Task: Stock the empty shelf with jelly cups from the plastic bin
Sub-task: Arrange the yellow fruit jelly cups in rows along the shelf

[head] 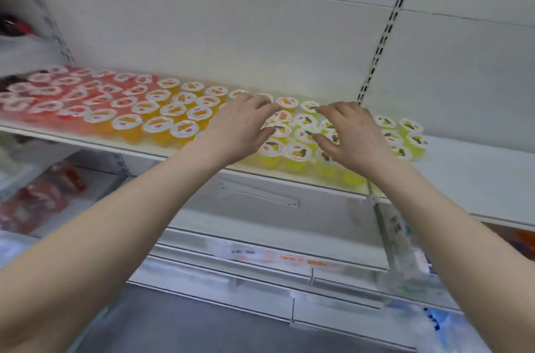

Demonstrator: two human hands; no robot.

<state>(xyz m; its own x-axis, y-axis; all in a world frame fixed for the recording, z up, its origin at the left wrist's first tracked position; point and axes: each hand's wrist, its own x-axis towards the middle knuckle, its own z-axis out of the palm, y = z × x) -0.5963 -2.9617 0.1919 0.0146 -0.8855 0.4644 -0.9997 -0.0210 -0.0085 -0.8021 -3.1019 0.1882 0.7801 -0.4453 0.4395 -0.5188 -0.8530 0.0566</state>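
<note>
At the far left of the white shelf [477, 170], red jelly cups [49, 93] stand packed in rows, lids up. Next come orange cups [162, 112], then yellow cups [298, 151] in the middle, where both my hands are. My left hand [243, 127] lies open, fingers spread over the yellow lids. My right hand [353, 135], near it, does the same: fingers loose, touching lids and grasping none that I can see. Past my right hand, a few greenish-yellow cups [411, 132] end the rows. Beyond them the shelf is bare to the right edge of view, so I judge the stocking well over half done, with that stretch left to fill. The front cups stand close to the shelf's front lip, leaving little room forward; the open room lies to the right. The plastic bin is not plainly in view.
</note>
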